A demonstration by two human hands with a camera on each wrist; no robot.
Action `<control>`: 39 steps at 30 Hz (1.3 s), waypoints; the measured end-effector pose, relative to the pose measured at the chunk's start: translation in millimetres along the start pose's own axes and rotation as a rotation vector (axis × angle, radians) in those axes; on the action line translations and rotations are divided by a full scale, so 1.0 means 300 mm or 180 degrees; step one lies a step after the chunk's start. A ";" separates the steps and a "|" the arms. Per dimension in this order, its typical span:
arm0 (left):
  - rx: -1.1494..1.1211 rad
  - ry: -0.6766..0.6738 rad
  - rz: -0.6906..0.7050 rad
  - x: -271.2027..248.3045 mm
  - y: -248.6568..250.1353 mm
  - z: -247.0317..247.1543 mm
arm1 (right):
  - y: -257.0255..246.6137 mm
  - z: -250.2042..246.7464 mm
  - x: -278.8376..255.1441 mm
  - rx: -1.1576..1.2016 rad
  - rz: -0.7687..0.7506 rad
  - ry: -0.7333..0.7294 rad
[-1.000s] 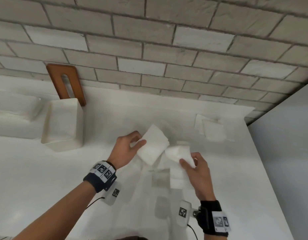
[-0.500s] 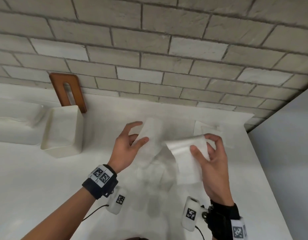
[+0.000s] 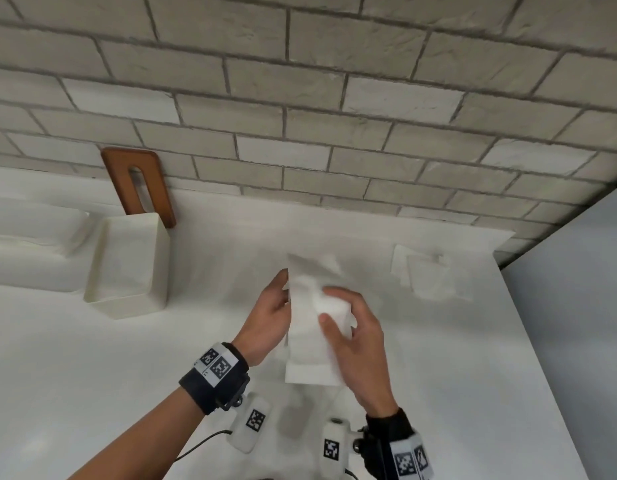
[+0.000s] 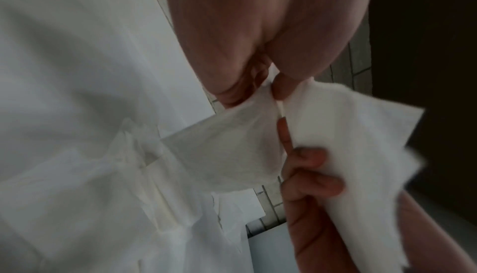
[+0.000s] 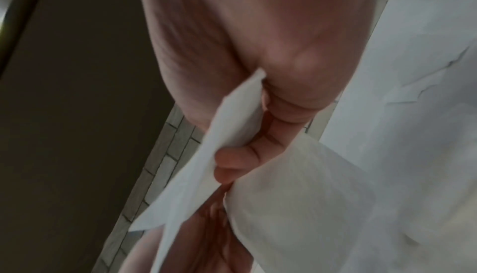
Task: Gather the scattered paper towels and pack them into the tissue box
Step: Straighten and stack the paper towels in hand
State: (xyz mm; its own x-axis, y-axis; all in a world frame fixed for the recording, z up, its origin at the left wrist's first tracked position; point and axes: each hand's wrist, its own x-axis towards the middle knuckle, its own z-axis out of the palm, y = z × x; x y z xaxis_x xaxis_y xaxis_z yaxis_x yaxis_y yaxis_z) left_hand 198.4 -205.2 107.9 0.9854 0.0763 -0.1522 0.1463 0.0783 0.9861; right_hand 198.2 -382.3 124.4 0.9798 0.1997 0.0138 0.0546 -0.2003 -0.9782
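In the head view, above the middle of the white table, both hands hold white paper towels point(image 3: 308, 344) pressed together in one upright bundle. My left hand point(image 3: 277, 306) grips its left side, fingers hidden behind the paper. My right hand point(image 3: 331, 306) curls over the right side. The left wrist view shows my left hand point(image 4: 271, 92) pinching a towel point(image 4: 227, 147) between thumb and fingers. The right wrist view shows my right hand point(image 5: 240, 165) curled round a folded towel point(image 5: 206, 167). The open white tissue box point(image 3: 127, 268) stands at the left. More towels point(image 3: 426, 275) lie at the far right.
A brown wooden lid point(image 3: 139, 185) with a slot leans on the brick wall behind the box. A low white tray point(image 3: 30, 244) sits at the far left. A grey panel point(image 3: 577, 323) bounds the table's right edge.
The hands were apart, each holding its own towel. They have come together, and the two towels now meet in one bundle between them.
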 end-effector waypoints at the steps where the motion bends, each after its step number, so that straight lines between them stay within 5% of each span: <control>1: -0.0150 0.0024 -0.0088 -0.004 0.005 -0.006 | 0.009 0.010 -0.002 -0.0048 0.0037 -0.0058; 7: -0.0921 0.0214 -0.0518 -0.041 0.050 -0.073 | -0.004 0.075 0.005 -0.0290 -0.0131 -0.0247; 11: -0.0424 0.0565 0.0165 -0.072 0.052 -0.150 | -0.058 0.186 -0.005 -0.0362 -0.0457 -0.0263; 15: -0.0187 0.0807 0.0515 -0.106 0.054 -0.286 | -0.141 0.316 -0.009 0.0193 -0.0364 0.0567; 21: 0.0158 0.0617 0.0767 -0.184 0.071 -0.527 | -0.275 0.526 0.052 0.0158 -0.0486 0.0597; 33: -0.0069 0.0513 0.0719 -0.277 0.126 -0.859 | -0.340 0.847 -0.025 -0.0699 -0.2039 0.0591; 39: -0.0261 0.0317 0.0680 -0.306 0.140 -0.923 | -0.399 0.903 -0.054 -0.0281 -0.1116 0.0458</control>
State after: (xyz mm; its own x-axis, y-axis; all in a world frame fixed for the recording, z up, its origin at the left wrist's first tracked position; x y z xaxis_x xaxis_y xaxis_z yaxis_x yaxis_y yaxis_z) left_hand 90.0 66.4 145.0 0.9792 0.1970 0.0495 -0.0761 0.1299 0.9886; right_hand 123.7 -101.6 185.3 0.9153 0.1355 0.3793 0.4013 -0.2268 -0.8874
